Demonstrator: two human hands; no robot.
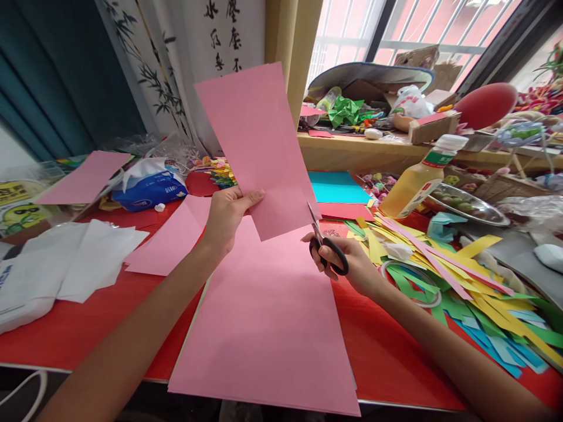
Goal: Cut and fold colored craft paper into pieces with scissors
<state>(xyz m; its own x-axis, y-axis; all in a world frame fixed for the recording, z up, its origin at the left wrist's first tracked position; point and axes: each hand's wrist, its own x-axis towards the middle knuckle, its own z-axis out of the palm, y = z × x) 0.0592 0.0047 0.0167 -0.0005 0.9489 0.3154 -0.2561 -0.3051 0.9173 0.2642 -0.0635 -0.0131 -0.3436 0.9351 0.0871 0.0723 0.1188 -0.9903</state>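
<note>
Raised above the table, a pink paper sheet (264,140) is pinched near its lower left edge by my left hand (229,220), thumb on the front face. My right hand (341,261) has its fingers in the black handles of a pair of scissors (317,230). The blades point up and meet the lower right edge of the raised sheet; I cannot tell whether they are cutting it. Beneath both hands lies a stack of larger pink paper (264,340), reaching over the table's front edge.
Yellow, green, blue and pink paper strips (475,293) lie on the right around a tape roll (411,284). Behind them a juice bottle (416,181) leans near a metal plate (468,205). A blue tissue pack (149,184) and white sheets (94,258) sit left on the red table (373,351).
</note>
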